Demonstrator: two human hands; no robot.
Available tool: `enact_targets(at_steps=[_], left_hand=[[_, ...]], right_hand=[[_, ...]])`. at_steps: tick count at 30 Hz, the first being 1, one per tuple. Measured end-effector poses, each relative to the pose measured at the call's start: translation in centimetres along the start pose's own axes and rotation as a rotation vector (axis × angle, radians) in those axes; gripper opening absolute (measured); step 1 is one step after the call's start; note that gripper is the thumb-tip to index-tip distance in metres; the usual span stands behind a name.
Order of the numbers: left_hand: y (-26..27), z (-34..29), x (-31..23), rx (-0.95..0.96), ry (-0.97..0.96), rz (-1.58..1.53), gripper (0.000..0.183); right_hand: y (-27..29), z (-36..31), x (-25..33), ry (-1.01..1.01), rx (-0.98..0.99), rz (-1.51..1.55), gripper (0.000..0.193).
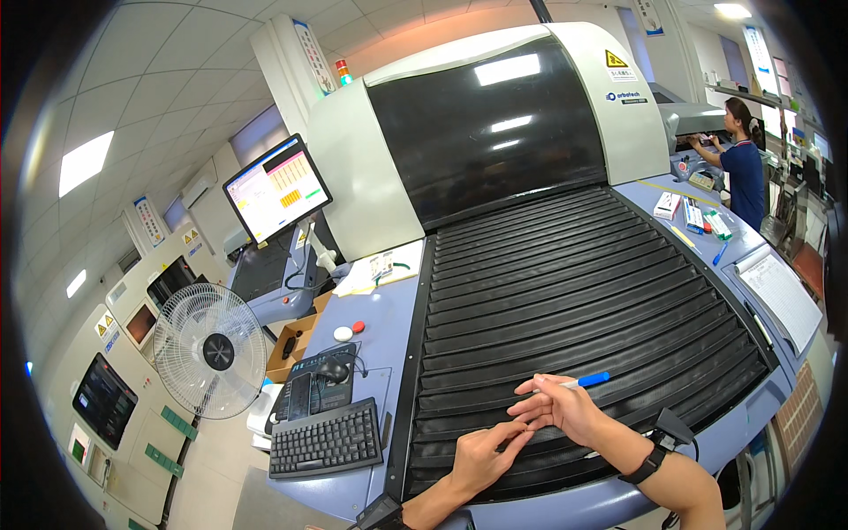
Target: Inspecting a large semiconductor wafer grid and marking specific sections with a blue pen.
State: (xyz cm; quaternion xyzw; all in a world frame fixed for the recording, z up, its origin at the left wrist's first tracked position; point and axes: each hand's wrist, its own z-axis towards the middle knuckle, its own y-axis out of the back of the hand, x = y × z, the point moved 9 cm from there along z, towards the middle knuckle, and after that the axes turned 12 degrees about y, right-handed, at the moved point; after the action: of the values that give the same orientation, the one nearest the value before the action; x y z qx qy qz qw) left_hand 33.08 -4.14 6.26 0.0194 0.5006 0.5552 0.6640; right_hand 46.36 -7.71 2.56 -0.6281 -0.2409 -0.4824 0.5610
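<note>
A white marker with a blue cap lies in the crook of my right hand, the cap pointing to the right. That hand's fingers are partly curled toward the left. My left hand is closed in a pinch, its fingertips meeting those of my right hand; anything between them is too small to make out. Both hands are above the near part of the ribbed black bellows cover on the large machine.
Left of the cover are a keyboard, a mouse, a monitor and a fan. A clipboard with paper lies on the right ledge, with small boxes farther back. Another person works at the far right.
</note>
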Motion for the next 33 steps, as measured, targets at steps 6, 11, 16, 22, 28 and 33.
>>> enact_targets(at_steps=[6, 11, 16, 22, 28, 33], left_hand=[[0.1, -0.1, -0.4, -0.007, -0.021, -0.003, 0.013], [0.3, -0.2, -0.3, -0.031, -0.039, -0.008, 0.014], [0.2, -0.2, -0.7, -0.016, -0.039, 0.029, 0.014], [-0.2, 0.1, -0.5, 0.000, -0.034, 0.019, 0.017], [0.1, 0.0, -1.3, -0.006, -0.092, 0.005, 0.017], [0.3, -0.1, -1.9, -0.021, -0.154, 0.007, 0.015]], right_hand=[[0.3, 0.0, -0.7, -0.095, -0.010, 0.059, 0.042], [0.1, -0.1, -0.5, -0.095, -0.014, 0.048, 0.041], [0.3, -0.1, -0.8, -0.101, 0.002, 0.028, 0.047], [0.4, 0.0, -0.8, -0.083, 0.008, -0.002, 0.047], [0.4, 0.0, -1.1, -0.099, 0.012, -0.002, 0.049], [0.2, -0.1, -0.9, -0.104, 0.028, -0.005, 0.050]])
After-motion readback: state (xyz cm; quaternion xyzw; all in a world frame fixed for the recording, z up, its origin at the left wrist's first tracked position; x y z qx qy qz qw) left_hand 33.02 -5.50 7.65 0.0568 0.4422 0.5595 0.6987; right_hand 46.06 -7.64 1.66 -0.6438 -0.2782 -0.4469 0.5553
